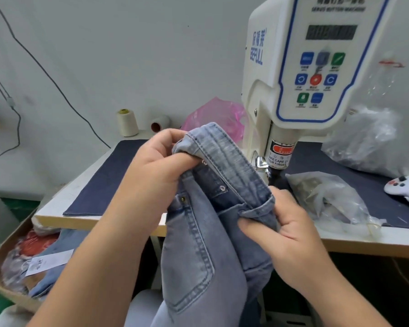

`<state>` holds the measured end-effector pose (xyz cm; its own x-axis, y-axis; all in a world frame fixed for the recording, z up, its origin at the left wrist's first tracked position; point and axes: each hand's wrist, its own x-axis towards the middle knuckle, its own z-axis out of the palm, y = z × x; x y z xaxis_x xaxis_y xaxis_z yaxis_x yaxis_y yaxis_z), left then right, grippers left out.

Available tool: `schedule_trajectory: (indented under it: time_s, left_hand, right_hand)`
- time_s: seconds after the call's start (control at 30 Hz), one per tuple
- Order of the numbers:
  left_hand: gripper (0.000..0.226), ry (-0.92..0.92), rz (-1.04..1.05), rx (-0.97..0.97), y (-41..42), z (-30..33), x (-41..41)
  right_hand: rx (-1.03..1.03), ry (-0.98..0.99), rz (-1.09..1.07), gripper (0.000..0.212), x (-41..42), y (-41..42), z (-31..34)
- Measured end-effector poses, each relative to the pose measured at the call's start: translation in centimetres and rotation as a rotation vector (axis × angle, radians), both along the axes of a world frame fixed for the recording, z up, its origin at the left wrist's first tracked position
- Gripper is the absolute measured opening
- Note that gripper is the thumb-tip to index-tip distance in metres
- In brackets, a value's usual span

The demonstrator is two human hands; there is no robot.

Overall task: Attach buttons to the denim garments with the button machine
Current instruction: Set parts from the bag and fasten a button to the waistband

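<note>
A pair of light blue denim jeans hangs in front of the table edge, waistband up. My left hand grips the upper end of the waistband, fingers curled round the fold. My right hand pinches the lower end of the waistband by a belt loop. A small metal fastener shows on the inner waistband between my hands, and a rivet sits at the pocket corner. The white button machine stands just behind, its dark press head right of the waistband.
A dark blue mat covers the table. Clear plastic bags lie right of the machine, with a white controller-shaped object at far right. Thread cones and a pink bag stand behind. A cardboard box of bagged garments sits at lower left.
</note>
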<state>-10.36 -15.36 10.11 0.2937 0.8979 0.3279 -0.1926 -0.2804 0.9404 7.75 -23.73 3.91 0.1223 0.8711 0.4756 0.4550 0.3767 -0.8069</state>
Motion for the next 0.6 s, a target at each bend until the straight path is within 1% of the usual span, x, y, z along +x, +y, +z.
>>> schedule_trajectory:
  time_s: [0.07, 0.1, 0.17, 0.23, 0.3, 0.33, 0.37, 0.43, 0.53, 0.6]
  left_hand:
    - [0.011, 0.160, 0.139, 0.172, 0.5, -0.7, 0.0]
    - [0.011, 0.216, 0.183, 0.221, 0.7, -1.0, 0.2]
    - [0.013, 0.269, 0.231, 0.245, 1.1, -1.9, 0.7]
    - [0.023, 0.325, 0.312, 0.265, 1.3, -2.8, 1.3]
    - [0.041, 0.436, 0.459, 0.355, 1.2, -3.5, 1.9]
    - [0.048, 0.487, 0.528, 0.426, 1.0, -3.7, 2.3]
    - [0.052, 0.512, 0.572, 0.490, 0.8, -3.7, 2.6]
    - [0.053, 0.514, 0.588, 0.561, 0.2, -3.8, 3.2]
    - [0.044, 0.493, 0.549, 0.614, -0.8, -3.6, 3.8]
    - [0.032, 0.497, 0.528, 0.749, -1.6, -3.2, 3.9]
  right_hand:
    - [0.101, -0.044, -0.023, 0.035, 0.2, -0.7, 0.7]
    - [0.144, -0.046, -0.018, 0.034, 0.3, -1.0, 1.1]
    - [0.190, -0.013, 0.033, 0.032, 0.8, -1.5, 1.7]
    - [0.146, 0.171, 0.141, 0.038, 1.0, -2.2, 2.1]
    - [0.083, 0.342, 0.181, 0.049, 1.1, -2.8, 2.5]
    - [0.064, 0.409, 0.175, 0.046, 1.1, -3.1, 2.6]
    - [0.051, 0.488, 0.171, 0.038, 1.1, -3.2, 2.8]
    - [0.037, 0.673, 0.155, 0.023, 1.4, -3.4, 3.2]
    - [-0.010, 0.819, 0.064, 0.021, 1.8, -3.3, 3.6]
    - [-0.031, 0.898, 0.030, 0.021, 2.0, -3.2, 3.9]
